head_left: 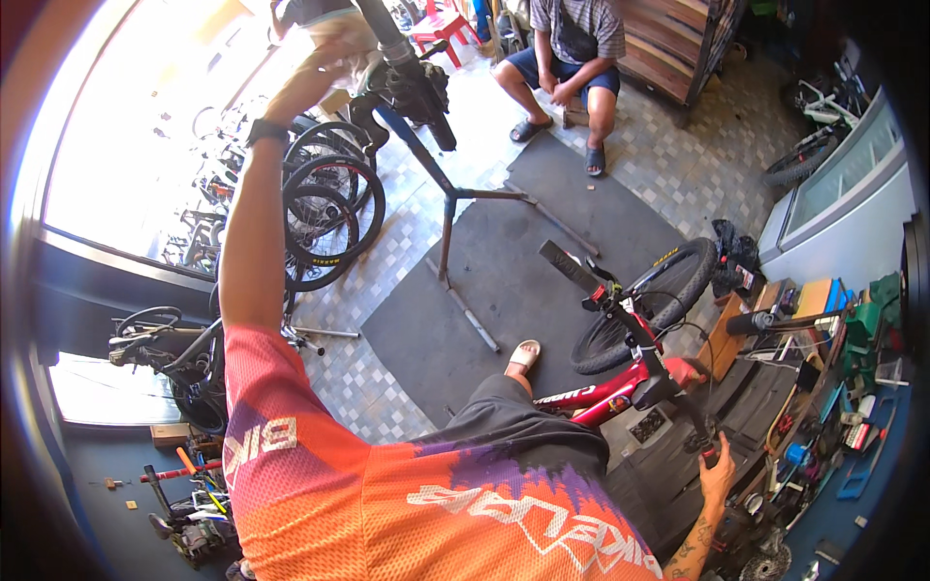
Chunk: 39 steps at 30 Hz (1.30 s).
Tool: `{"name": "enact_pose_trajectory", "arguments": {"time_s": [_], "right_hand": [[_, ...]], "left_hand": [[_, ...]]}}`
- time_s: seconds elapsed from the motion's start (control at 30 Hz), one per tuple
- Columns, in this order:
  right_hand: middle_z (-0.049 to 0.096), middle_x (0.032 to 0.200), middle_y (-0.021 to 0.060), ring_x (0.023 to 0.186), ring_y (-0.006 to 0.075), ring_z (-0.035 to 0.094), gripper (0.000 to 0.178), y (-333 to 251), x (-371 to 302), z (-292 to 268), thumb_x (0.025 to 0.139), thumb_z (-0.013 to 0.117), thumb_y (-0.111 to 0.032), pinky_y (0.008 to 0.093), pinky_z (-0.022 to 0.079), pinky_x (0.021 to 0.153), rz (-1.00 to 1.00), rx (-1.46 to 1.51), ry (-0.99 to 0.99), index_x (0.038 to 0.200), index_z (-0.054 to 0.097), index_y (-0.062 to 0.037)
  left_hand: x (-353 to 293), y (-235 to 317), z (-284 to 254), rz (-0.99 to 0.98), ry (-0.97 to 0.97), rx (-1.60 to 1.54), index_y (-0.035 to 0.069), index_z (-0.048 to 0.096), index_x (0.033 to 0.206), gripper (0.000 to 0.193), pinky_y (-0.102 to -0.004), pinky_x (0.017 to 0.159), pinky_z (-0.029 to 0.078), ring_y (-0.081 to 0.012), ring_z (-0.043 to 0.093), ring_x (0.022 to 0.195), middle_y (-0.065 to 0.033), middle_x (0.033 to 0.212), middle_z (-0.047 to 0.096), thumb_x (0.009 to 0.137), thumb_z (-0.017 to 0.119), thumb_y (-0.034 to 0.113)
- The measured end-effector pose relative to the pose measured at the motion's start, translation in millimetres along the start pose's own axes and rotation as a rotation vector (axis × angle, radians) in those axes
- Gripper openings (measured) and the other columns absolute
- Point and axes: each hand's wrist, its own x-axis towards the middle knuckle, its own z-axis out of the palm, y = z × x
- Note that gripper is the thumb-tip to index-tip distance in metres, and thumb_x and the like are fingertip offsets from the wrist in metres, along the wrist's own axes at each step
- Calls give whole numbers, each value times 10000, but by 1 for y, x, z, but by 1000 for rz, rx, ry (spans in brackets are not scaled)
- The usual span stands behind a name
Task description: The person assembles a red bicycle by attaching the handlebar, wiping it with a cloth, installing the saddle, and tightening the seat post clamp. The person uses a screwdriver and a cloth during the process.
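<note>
At the right, my right hand is wrapped round the near end of the handlebar of a red mountain bike. The bike's front wheel rests on the dark floor mat, and its far handlebar grip points away from me. My left arm reaches up and forward. Its hand is beside the upper post of a bicycle repair stand, close to the clamp. Glare and blur smear those fingers, so whether they touch the stand does not show.
The stand's legs spread over the mat. Several wheels and bikes crowd the left side. A seated person faces the mat, near a red stool. On the right are a tool-laden bench and a glass-fronted case.
</note>
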Motion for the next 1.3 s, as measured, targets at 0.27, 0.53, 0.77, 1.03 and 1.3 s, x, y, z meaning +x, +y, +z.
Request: {"name": "enact_pose_trajectory", "arguments": {"time_s": [0.27,0.53,0.77,1.03,1.3], "right_hand": [[609,1337,153,1236,395,609,726,5,13,0,760,879,-105,491,503,1016,-109,56,87,1408,552,-95],[570,1084,164,1079,424,608,471,-62,16,-9,711,829,-16,496,483,923,-59,30,184,1090,550,-33],[618,1198,210,1153,432,622,665,-62,18,-9,744,827,18,498,490,967,-69,34,206,1347,559,-68],[750,921,229,850,410,743,789,2,21,-12,849,788,-69,501,563,817,-14,73,-59,1574,496,-176],[720,1215,302,1162,505,673,691,50,44,-17,826,772,-43,535,527,979,1,-71,-7,1485,589,-142]], "left_hand": [[-22,46,-16,-125,177,-195,102,704,1390,382,-356,949,558,-182,731,1068,-85,1175,782,1036,663,240],[-77,59,-42,-149,311,-244,78,757,1300,293,-320,975,542,-143,731,1049,-73,1113,798,1056,635,184],[-132,66,23,-281,240,-514,-6,734,1255,279,-299,895,557,-141,725,950,-82,1021,780,1007,615,41],[-308,172,179,-605,5,-812,39,746,1190,219,-318,766,555,-133,701,845,-76,916,764,995,653,73],[-607,299,240,-957,-797,-489,63,763,1232,352,-437,941,597,-345,764,1076,-198,1153,787,956,711,274]]}}
